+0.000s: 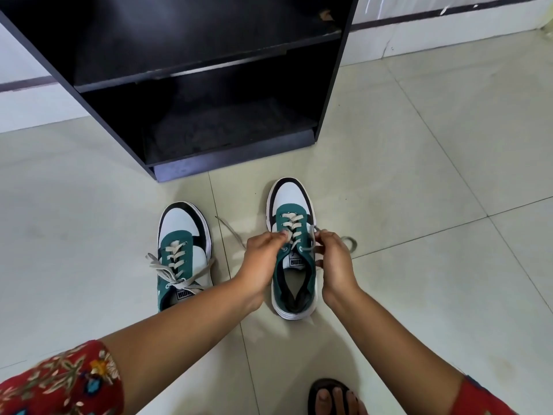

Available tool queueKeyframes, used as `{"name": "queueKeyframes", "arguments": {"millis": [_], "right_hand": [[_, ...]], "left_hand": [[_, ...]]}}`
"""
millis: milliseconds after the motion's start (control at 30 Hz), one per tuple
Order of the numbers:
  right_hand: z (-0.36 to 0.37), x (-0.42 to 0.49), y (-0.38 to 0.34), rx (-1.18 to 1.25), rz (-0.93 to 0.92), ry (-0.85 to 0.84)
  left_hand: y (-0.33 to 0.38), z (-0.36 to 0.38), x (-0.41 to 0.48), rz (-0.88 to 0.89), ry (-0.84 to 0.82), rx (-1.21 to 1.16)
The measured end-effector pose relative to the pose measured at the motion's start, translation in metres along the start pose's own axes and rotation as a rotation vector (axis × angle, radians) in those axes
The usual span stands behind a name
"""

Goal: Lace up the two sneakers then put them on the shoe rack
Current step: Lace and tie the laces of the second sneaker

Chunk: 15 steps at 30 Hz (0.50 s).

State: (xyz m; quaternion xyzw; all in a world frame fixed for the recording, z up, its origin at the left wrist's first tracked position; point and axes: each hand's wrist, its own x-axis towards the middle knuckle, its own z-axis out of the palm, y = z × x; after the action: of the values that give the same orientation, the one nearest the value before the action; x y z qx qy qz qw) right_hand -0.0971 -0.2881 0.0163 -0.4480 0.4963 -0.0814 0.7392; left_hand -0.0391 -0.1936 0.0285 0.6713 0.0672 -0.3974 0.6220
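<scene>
Two teal, white and black sneakers stand on the tiled floor, toes pointing at the black shoe rack (209,79). The left sneaker (183,235) has its grey lace crossed through the eyelets, with the ends lying loose. The right sneaker (291,205) is laced most of the way up. My left hand (263,259) pinches the lace at that shoe's left eyelets, and one lace end trails left across the floor. My right hand (333,259) grips the other lace end at the right eyelets, with a loop of lace lying beyond it.
The rack's shelves are bare and dusty, and its base sits just beyond the shoes. My foot in a dark sandal (335,398) shows at the bottom edge. A white wall with a dark stripe (449,13) runs behind the rack.
</scene>
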Motion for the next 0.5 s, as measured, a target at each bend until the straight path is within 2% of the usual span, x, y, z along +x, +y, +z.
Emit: {"name": "queueKeyframes", "arguments": {"millis": [100,333,500], "right_hand": [[-0.006,0.000,0.004,-0.050,0.033,-0.001],[-0.014,0.002,0.000,-0.119,0.235,-0.020],[-0.014,0.008,-0.002,0.046,0.227,-0.063]], "left_hand": [[-0.003,-0.004,0.002,-0.004,0.022,0.017],[-0.013,-0.008,0.007,0.059,0.072,0.176],[-0.011,-0.009,0.007,0.130,-0.044,0.222]]}}
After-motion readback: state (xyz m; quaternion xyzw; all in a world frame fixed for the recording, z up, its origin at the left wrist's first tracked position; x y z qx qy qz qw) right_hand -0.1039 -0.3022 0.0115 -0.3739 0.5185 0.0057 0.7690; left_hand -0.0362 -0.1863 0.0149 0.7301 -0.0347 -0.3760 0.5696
